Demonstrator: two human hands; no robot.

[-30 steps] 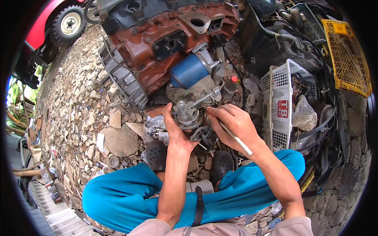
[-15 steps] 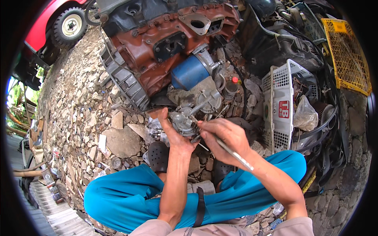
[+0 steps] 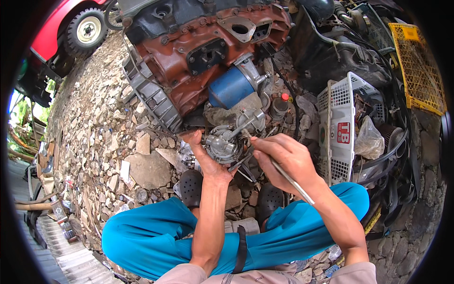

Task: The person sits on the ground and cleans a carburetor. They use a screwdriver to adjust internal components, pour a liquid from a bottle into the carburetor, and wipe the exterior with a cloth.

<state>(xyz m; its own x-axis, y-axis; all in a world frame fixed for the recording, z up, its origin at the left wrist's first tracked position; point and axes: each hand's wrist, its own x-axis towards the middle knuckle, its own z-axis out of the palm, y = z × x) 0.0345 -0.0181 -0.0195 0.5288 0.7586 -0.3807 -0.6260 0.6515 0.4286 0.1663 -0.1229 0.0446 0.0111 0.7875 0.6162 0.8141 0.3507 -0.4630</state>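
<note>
My left hand [image 3: 204,156] grips a grey metal carburettor-like part [image 3: 221,144] from below, held over the ground in front of my knees. My right hand [image 3: 283,158] holds a thin brush or rod [image 3: 289,180], its tip at the part's right side. My legs in blue trousers [image 3: 156,236] are bent, with dark clogs [image 3: 191,187] on my feet. Behind the part lies a rusty red engine block [image 3: 189,61] with a blue cylindrical filter [image 3: 231,87].
A white plastic basket [image 3: 338,128] with parts and a plastic bag stands on the right, a yellow crate [image 3: 418,71] beyond it. Broken stones [image 3: 109,142] cover the ground on the left. A small bottle with a red cap [image 3: 279,106] stands near the engine. A red vehicle's wheel [image 3: 87,31] is at top left.
My hands and the metal part have stayed close together; my right hand has moved down and left with the thin tool, bringing its tip onto the part.
</note>
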